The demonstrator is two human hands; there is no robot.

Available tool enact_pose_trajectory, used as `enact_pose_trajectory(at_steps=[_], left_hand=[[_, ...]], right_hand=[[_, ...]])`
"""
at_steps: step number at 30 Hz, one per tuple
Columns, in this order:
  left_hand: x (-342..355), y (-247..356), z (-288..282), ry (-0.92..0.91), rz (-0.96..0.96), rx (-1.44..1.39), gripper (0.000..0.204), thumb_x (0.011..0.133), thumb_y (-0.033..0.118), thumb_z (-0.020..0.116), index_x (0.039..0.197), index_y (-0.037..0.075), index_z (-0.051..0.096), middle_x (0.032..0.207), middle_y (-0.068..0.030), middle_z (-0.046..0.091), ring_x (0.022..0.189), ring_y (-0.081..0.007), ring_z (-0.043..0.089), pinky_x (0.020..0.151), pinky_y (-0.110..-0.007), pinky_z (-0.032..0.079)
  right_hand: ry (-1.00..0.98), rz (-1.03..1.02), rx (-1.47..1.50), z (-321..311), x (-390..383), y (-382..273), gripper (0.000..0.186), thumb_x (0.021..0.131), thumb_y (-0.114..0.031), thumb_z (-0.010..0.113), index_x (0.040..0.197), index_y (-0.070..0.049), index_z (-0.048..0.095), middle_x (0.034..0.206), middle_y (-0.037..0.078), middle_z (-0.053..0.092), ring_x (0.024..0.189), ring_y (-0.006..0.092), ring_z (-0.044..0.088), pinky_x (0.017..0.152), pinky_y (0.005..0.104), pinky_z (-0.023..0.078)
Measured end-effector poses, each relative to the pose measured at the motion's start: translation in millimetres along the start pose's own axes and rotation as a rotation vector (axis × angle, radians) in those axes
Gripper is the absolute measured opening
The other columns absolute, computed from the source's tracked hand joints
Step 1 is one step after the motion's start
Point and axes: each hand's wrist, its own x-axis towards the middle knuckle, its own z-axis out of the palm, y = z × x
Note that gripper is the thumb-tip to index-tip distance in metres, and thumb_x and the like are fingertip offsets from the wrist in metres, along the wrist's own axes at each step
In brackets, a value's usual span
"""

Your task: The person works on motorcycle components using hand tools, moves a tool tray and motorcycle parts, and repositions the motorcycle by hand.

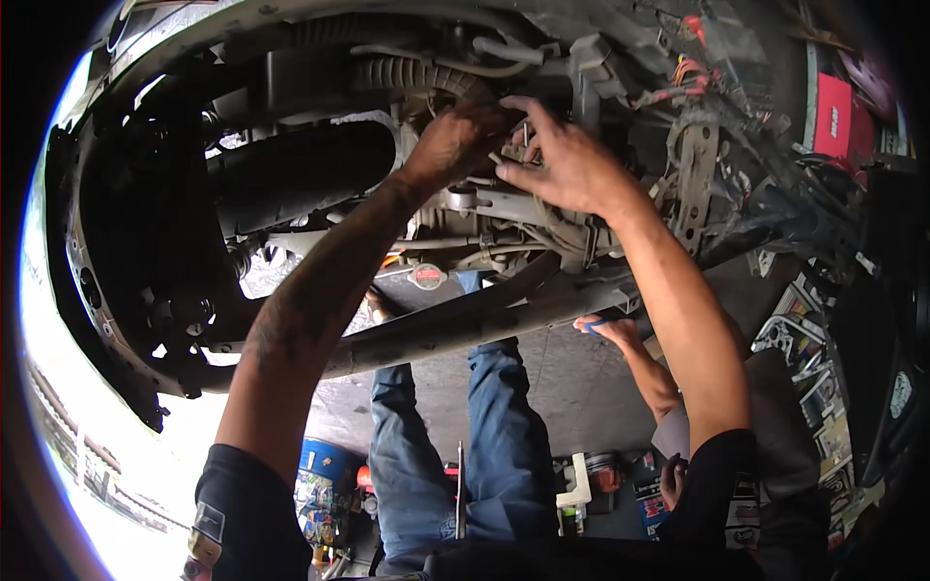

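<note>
Both my arms reach up over a scooter frame (455, 329) with its body panels off. My left hand (463, 140) is curled in the engine bay, just below a ribbed air hose (426, 76); its fingertips are hidden, and I cannot make out what they grip. Close on its right, my right hand (567, 165) has its thumb and index finger spread apart. Between them shows a small silvery metal piece (526, 134); whether my fingers touch it is unclear. Below the hands lie a grey metal arm (499, 205) and thin hoses (523, 247).
A black rear tyre (300, 174) sits left of my hands. Loose wiring with red connectors (688, 77) hangs at the right. Another person's bare leg (644, 363) with a sandal is at the lower right. A blue drum (329, 460) and assorted workshop items stand behind my jeans-clad legs (509, 445).
</note>
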Motion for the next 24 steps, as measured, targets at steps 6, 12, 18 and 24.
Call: enact_pose_trajectory(at_steps=[6, 12, 18, 24], left_hand=[[14.2, -11.7, 11.3, -0.062, 0.148, -0.006, 0.017, 0.078, 0.013, 0.064, 0.092, 0.005, 0.063, 0.087, -0.0098, 0.061, 0.080, -0.0264, 0.059, 0.071, -0.034, 0.049], [13.9, -11.6, -5.4, -0.068, 0.206, 0.080, 0.021, 0.078, 0.013, 0.064, 0.098, 0.005, 0.062, 0.089, -0.0112, 0.063, 0.085, -0.0265, 0.060, 0.071, -0.034, 0.049], [19.1, -5.3, -11.2, -0.228, 0.004, 0.140, 0.023, 0.082, 0.023, 0.061, 0.086, 0.000, 0.062, 0.078, -0.0201, 0.060, 0.071, -0.0345, 0.058, 0.062, -0.042, 0.045], [20.9, -7.8, -1.9, -0.131, 0.212, 0.017, 0.017, 0.079, 0.011, 0.061, 0.092, 0.001, 0.059, 0.082, -0.0174, 0.059, 0.076, -0.0338, 0.058, 0.064, -0.041, 0.045]], right_hand=[[0.319, -0.349, -0.236, -10.1, -1.6, 36.5, 0.036, 0.081, -0.015, 0.061, 0.116, -0.012, 0.055, 0.088, 0.013, 0.065, 0.075, 0.0311, 0.063, 0.074, 0.0380, 0.051], [-0.171, 0.168, -0.185, -53.9, -0.4, -41.6, 0.028, 0.080, -0.011, 0.056, 0.105, 0.003, 0.057, 0.095, 0.022, 0.061, 0.091, 0.0342, 0.060, 0.079, 0.0408, 0.048], [0.104, -0.084, -0.338, -35.7, 0.9, -29.2, 0.022, 0.072, 0.002, 0.054, 0.091, -0.001, 0.065, 0.088, 0.021, 0.063, 0.084, 0.0327, 0.062, 0.074, 0.0390, 0.049], [0.522, -0.441, -0.447, -20.1, 23.9, 5.1, 0.019, 0.072, 0.001, 0.057, 0.088, -0.001, 0.066, 0.081, 0.018, 0.064, 0.081, 0.0315, 0.063, 0.072, 0.0383, 0.048]])
